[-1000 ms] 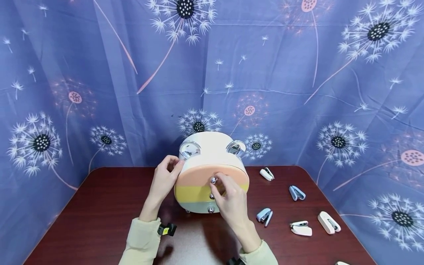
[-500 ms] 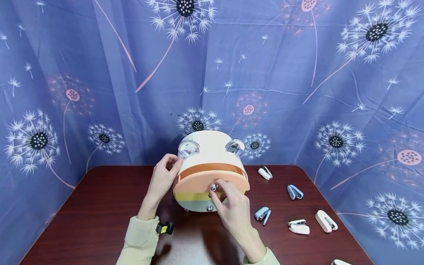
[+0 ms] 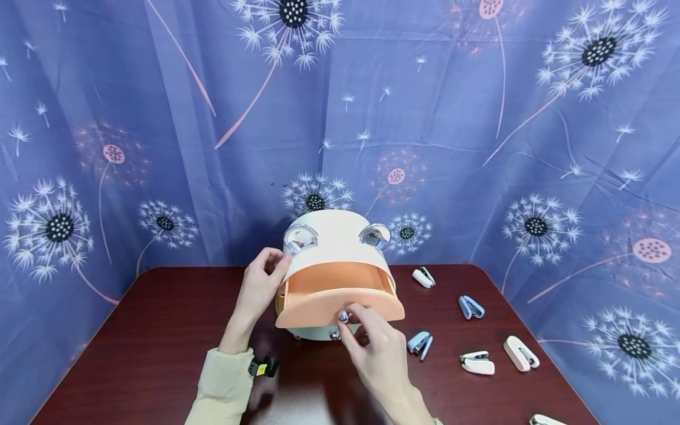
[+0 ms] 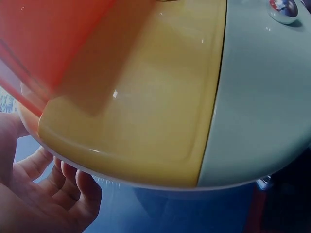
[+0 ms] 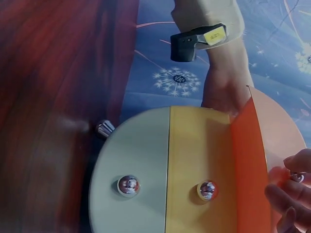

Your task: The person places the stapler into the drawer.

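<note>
A rounded white drawer box (image 3: 340, 236) with two shiny eye-like rings on top stands on the table. Its peach top drawer (image 3: 319, 310) is pulled out, and the inside that shows looks bare. The yellow drawer (image 4: 141, 97) and the grey-green drawer (image 5: 131, 155) below it are closed, each with a silver knob. My right hand (image 3: 374, 348) pinches the silver knob (image 3: 344, 317) of the peach drawer between thumb and fingers. With bent fingers, my left hand (image 3: 261, 283) rests against the box's left side; in the left wrist view its fingers (image 4: 87, 191) lie along the edge.
Several small staplers lie on the dark red table (image 3: 175, 330) to the right, among them a white stapler (image 3: 424, 277), a light blue stapler (image 3: 419, 343) and a darker blue stapler (image 3: 471, 307). A blue dandelion-print curtain (image 3: 255, 147) hangs behind and at the sides.
The peach drawer has gone from closed to well out toward me, with my right hand drawing its knob forward and down. My left hand has stayed at the box's side.
</note>
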A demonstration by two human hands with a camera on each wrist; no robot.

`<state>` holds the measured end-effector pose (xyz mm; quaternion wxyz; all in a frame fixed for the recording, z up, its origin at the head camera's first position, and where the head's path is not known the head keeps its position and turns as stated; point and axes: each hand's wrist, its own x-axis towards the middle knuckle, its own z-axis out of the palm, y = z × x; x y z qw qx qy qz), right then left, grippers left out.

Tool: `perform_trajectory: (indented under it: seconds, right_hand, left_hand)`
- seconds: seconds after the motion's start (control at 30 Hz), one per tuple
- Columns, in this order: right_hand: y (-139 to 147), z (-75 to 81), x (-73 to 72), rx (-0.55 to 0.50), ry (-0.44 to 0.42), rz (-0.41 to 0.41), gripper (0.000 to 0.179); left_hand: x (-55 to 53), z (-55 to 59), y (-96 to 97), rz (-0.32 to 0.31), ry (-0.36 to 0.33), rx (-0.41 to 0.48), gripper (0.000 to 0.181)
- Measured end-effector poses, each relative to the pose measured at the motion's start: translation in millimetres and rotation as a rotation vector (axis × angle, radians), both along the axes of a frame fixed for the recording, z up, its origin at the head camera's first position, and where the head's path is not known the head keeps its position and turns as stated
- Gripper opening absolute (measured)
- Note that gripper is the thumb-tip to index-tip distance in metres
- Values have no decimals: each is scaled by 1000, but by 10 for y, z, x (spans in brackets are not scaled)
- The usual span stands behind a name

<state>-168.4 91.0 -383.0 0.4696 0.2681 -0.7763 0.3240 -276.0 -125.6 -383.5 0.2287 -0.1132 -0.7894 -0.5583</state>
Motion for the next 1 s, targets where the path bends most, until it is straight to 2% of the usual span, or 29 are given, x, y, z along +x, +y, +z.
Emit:
perform_trajectory:
  seconds: [0.6, 1.0]
  right_hand:
    - [25, 20, 257, 47, 93, 7, 22]
    - [62, -10, 326, 59, 128, 53, 20]
  left_hand:
    - [11, 8, 11, 12, -14, 2, 27]
    - [0, 5, 10, 15, -7, 9, 28]
